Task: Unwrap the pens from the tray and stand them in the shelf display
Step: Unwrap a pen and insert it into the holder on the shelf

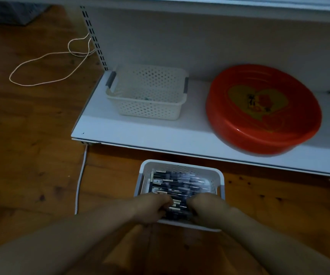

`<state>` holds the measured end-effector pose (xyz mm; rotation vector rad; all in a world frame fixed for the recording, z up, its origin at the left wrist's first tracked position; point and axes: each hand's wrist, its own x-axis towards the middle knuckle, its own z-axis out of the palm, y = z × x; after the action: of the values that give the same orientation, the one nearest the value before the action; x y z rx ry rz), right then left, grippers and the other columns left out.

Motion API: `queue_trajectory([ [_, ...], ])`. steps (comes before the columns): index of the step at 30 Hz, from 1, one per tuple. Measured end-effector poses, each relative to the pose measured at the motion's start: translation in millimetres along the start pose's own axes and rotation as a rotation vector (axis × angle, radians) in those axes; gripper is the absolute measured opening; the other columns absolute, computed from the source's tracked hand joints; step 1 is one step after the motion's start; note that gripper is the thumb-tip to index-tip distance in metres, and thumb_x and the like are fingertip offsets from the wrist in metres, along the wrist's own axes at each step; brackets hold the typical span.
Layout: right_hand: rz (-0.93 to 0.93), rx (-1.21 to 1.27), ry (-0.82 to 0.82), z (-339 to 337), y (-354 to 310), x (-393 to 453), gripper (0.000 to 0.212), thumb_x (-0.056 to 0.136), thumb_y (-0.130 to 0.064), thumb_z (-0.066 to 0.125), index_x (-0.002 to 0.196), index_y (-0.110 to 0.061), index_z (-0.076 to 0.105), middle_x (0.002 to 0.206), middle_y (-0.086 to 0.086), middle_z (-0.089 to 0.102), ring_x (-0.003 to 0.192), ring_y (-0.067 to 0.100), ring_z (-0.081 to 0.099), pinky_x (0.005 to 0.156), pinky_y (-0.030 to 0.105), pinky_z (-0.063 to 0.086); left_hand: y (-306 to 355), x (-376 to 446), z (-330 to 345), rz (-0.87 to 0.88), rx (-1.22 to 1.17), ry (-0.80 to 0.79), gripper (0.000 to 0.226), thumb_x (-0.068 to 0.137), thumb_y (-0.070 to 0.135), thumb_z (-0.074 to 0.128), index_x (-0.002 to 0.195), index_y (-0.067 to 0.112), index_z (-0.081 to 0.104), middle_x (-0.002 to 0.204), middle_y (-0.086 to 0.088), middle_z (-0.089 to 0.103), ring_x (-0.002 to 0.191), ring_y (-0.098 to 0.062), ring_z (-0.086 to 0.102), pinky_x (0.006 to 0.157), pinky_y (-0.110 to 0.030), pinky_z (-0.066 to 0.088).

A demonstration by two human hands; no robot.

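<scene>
On the wooden floor (31,155) below the white shelf (140,133), a perforated white plastic tray (218,179) holds glossy wrapped dark pens (178,184); left hand (150,208) and right hand (206,208), fingers curled, grip pens at its near end.
</scene>
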<state>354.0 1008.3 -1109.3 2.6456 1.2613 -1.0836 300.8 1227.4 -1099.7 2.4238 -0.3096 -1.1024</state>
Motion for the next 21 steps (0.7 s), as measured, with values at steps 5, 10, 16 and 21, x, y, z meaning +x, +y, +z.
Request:
queue_trajectory([
  [5, -0.011, -0.099, 0.015, 4, -2, 5, 0.018, 0.098, -0.015, 0.056, 0.114, -0.012, 0.06, 0.106, 0.01, 0.062, 0.095, 0.026, 0.062, 0.083, 0.039, 0.056, -1, -1, 0, 0.003, 0.028, -0.025, 0.037, 0.103, 0.018, 0.049, 0.139, 0.023, 0.048, 0.139, -0.004, 0.055, 0.123, -0.024, 0.055, 0.103, -0.041, 0.048],
  [10, -0.019, -0.015, 0.107, 2, 4, 2, 0.016, 0.1, -0.017, 0.05, 0.109, -0.009, 0.062, 0.105, 0.008, 0.057, 0.093, 0.025, 0.057, 0.075, 0.032, 0.044, 0, 0, -2, 0.004, 0.035, -0.032, 0.039, 0.102, 0.018, 0.051, 0.14, 0.022, 0.049, 0.14, -0.003, 0.056, 0.125, -0.023, 0.054, 0.104, -0.04, 0.047],
  [16, -0.011, 0.344, 0.332, -7, 6, -1, 0.022, 0.104, -0.032, 0.051, 0.104, -0.02, 0.069, 0.096, -0.003, 0.065, 0.085, 0.014, 0.056, 0.075, 0.033, 0.047, -2, -2, -9, -0.007, -0.007, 0.037, 0.021, 0.099, 0.019, 0.051, 0.12, 0.019, 0.053, 0.114, -0.007, 0.062, 0.103, -0.027, 0.059, 0.09, -0.046, 0.05],
  [21, 0.061, 0.856, 0.594, -22, -1, -8, 0.012, 0.101, -0.027, 0.061, 0.105, -0.026, 0.073, 0.085, -0.006, 0.073, 0.08, 0.01, 0.068, 0.076, 0.034, 0.058, 2, -5, -13, -0.016, -0.121, 0.1, 0.027, 0.103, 0.026, 0.05, 0.13, 0.021, 0.048, 0.107, -0.003, 0.061, 0.095, -0.024, 0.059, 0.081, -0.037, 0.048],
])
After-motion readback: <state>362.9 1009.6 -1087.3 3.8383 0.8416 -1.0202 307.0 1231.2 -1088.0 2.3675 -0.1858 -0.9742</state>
